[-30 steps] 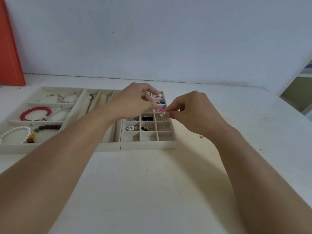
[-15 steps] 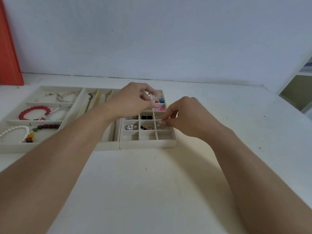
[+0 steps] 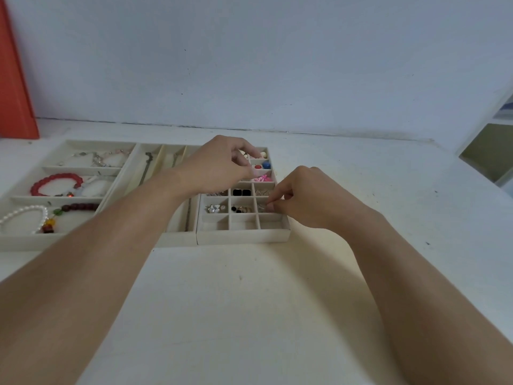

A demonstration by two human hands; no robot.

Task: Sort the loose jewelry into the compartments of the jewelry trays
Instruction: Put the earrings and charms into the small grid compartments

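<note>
Head view. We see three cream jewelry trays side by side on the white worktop (image 3: 249, 315).

The small-grid tray (image 3: 244, 236) sits at right. Our right hand (image 3: 311, 200) reaches over its right edge, thumb and forefinger pinched together and dipping into the right-hand compartment of the second row from the front. A small silvery piece (image 3: 262, 208) lies at the fingertips; we cannot tell whether the grip holds it or merely touches it.

Our left hand (image 3: 216, 166) hovers over the far rows of the same tray, fingers curled, thumb and forefinger tips close together near the red and blue beads (image 3: 262, 165). We cannot tell whether this grip holds anything.

Other compartments of the grid tray hold pink pieces (image 3: 262, 179), two black square studs (image 3: 241, 192), silver-and-pearl earrings (image 3: 215, 208) and a ring with dark studs (image 3: 243, 209). The front row shows no contents.

The middle long-slot tray (image 3: 177, 237) holds thin chains. The left tray (image 3: 41, 241) holds a red bead bracelet (image 3: 55, 183), a pearl bracelet (image 3: 23, 218) and a dark red bead strand (image 3: 80, 207).

An orange panel (image 3: 14, 79) stands at far left against the wall.
</note>
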